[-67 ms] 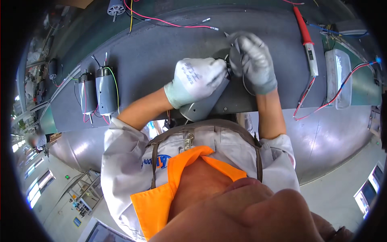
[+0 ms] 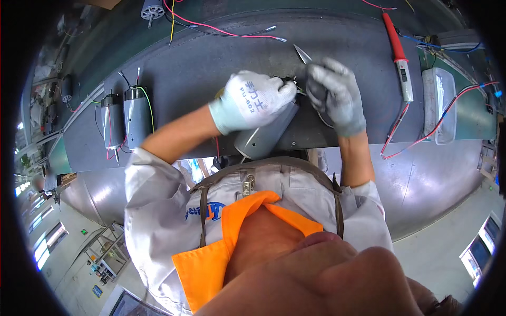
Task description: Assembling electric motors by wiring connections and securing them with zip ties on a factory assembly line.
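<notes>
A grey cylindrical motor [image 2: 262, 138] lies slanted at the bench's near edge, partly under my left hand. My left hand [image 2: 256, 100], in a white glove, is closed around its far end. Its fingertips pinch near the black cap and a short wire, whose hold is partly hidden. Just to the right, my gloved right hand [image 2: 337, 95] is curled, its palm side dark grey. A tool with a pointed silver blade [image 2: 302, 54] sticks out beyond its fingers; the handle is hidden in the hand. A thin loop of wire hangs beneath my right fingers.
Two wired grey motors [image 2: 137, 118] stand at the left of the dark bench [image 2: 195, 63]. Another motor [image 2: 152, 10] with loose red, black and yellow leads lies at the far side. At right are a red-handled corded tool [image 2: 396, 42] and a clear plastic tray [image 2: 447, 102].
My right hand has come slightly nearer to me, and more of the pointed blade shows. My left wrist and forearm have shifted a little left.
</notes>
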Demonstrator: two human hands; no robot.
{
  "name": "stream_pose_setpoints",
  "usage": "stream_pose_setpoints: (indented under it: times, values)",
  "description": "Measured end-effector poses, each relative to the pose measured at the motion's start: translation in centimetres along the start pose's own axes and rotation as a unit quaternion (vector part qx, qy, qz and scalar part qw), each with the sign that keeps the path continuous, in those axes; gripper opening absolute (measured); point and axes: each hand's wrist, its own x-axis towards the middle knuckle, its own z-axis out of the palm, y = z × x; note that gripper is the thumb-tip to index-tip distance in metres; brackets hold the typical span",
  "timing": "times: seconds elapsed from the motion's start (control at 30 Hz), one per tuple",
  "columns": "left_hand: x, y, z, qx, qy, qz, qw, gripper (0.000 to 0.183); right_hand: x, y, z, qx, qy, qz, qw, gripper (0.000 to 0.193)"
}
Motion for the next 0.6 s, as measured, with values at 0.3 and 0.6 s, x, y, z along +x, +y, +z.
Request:
stream_pose_setpoints:
  times: [0.3, 0.6]
  values:
    - [0.2, 0.4, -1.2, 0.038, -0.136, 0.219, 0.966, 0.028, 4.5, 0.1, 1.6, -0.058, -0.116, 0.014, 0.991, 0.026]
    - [1.1, -0.5, -2.5, 0.068, -0.041, 0.076, 0.994, 0.039, -4.6, -0.3, -5.6, -0.691, 0.122, -0.159, 0.695, 0.041]
